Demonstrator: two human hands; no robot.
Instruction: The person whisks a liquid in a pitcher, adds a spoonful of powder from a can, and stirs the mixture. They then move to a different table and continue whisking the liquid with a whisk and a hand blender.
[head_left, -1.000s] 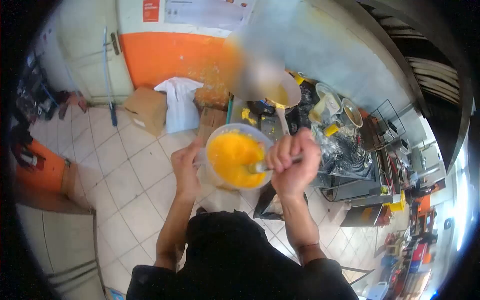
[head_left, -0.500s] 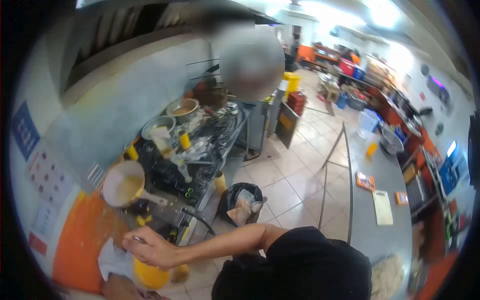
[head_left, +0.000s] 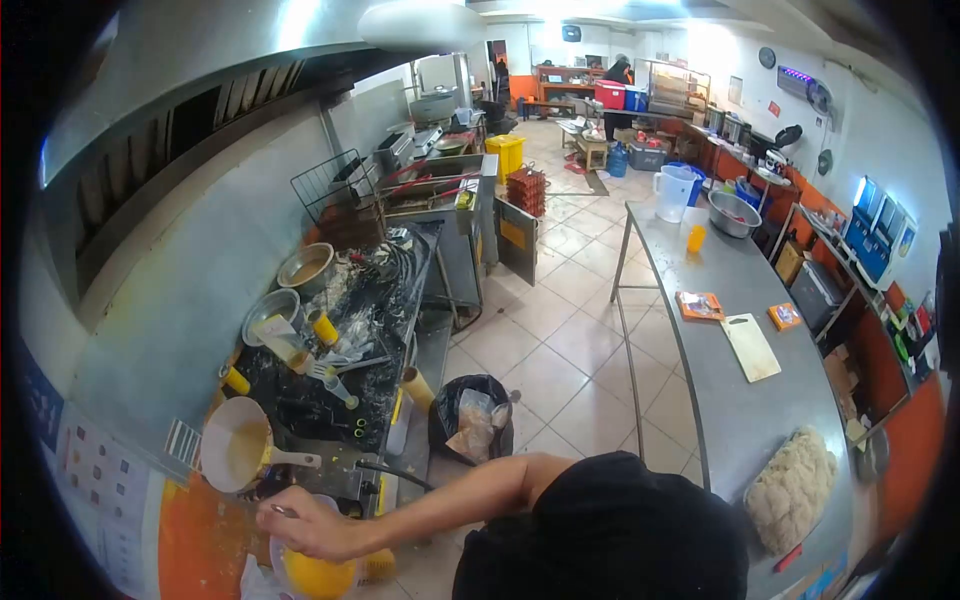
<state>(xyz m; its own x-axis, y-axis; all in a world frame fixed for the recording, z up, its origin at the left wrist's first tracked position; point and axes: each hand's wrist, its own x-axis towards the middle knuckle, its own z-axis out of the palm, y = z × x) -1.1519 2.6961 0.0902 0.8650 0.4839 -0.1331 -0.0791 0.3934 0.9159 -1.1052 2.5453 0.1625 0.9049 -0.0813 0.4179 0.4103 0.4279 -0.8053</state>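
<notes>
My right hand (head_left: pixel 305 530) is at the bottom left, its fingers closed around the thin metal handle of a utensil (head_left: pixel 277 511). It sits right over a clear plastic jug (head_left: pixel 318 577) filled with a yellow mixture, which is cut off by the frame's lower edge. The utensil's working end is hidden behind the hand. My bare right forearm runs from my black shirt across to the jug. My left hand is out of sight.
A pan of pale batter (head_left: pixel 236 446) rests on the cluttered cooking counter (head_left: pixel 380 300) just beyond the jug. A black bin (head_left: pixel 472 415) stands on the tiled floor. The long steel table (head_left: pixel 740 410) at right carries a cutting board (head_left: pixel 750 346) and dough (head_left: pixel 795 487). Someone stands far back (head_left: pixel 620 70).
The view has swung up from the floor and jug to the whole kitchen. My right hand stays over the jug with the utensil; my left hand has dropped out of view.
</notes>
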